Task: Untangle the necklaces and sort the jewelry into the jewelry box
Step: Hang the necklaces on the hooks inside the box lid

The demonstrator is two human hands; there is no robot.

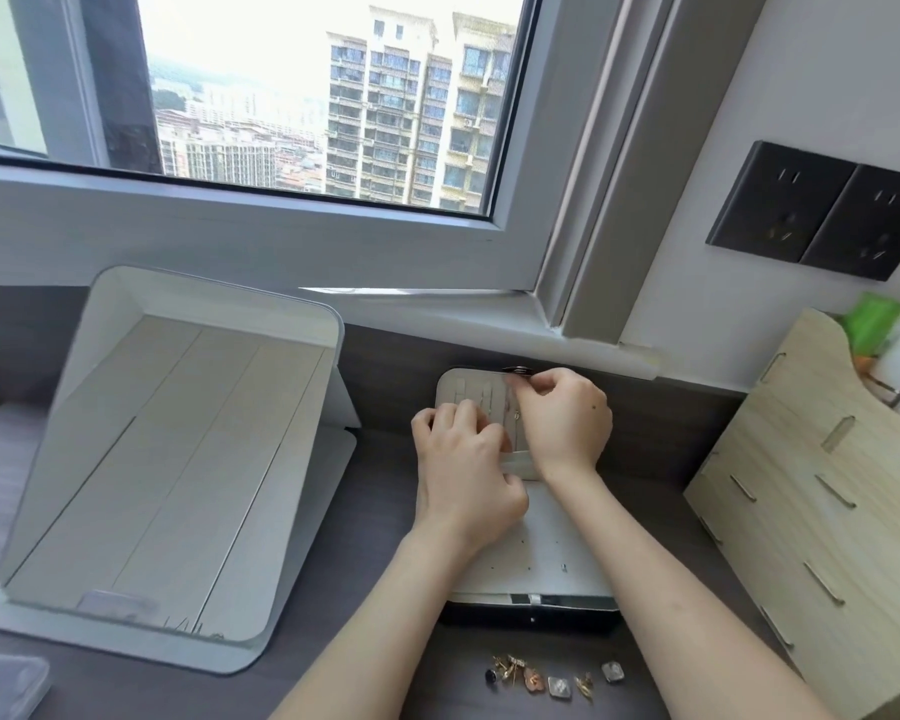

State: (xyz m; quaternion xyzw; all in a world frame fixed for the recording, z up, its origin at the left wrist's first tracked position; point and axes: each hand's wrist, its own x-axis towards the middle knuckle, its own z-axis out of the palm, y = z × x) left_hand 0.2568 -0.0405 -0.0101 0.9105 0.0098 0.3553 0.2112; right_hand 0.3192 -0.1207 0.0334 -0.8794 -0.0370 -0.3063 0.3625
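Lying open on the dark desk (375,511), the jewelry box (536,558) sits at centre, just below the window sill. Its pale lid panel (468,392) stands tilted back. Its pale inner panel, dotted with small holes, lies flat above a black front wall.

The right hand (567,415) is at the upper edge of the lid panel. Thumb and forefinger are closed narrowly, pinching the upper end of a thin chain (516,415) that hangs down the panel. The detail at the fingertips is blurred.

The left hand (468,470) rests against the lower part of the lid panel with its fingers curled. Whether it holds anything cannot be determined.

A row of small loose jewelry pieces (552,680) lies on the desk in front of the box, apart from it and between the two forearms.

A white folding stand (178,459) with a large reflective face stands to the left, leaning back. A light wooden organizer (811,511) stands to the right. A clear plastic container (6,683) shows at the lower left corner.

Two dark wall sockets (822,210) are mounted on the right wall, and a window (307,96) shows apartment buildings.
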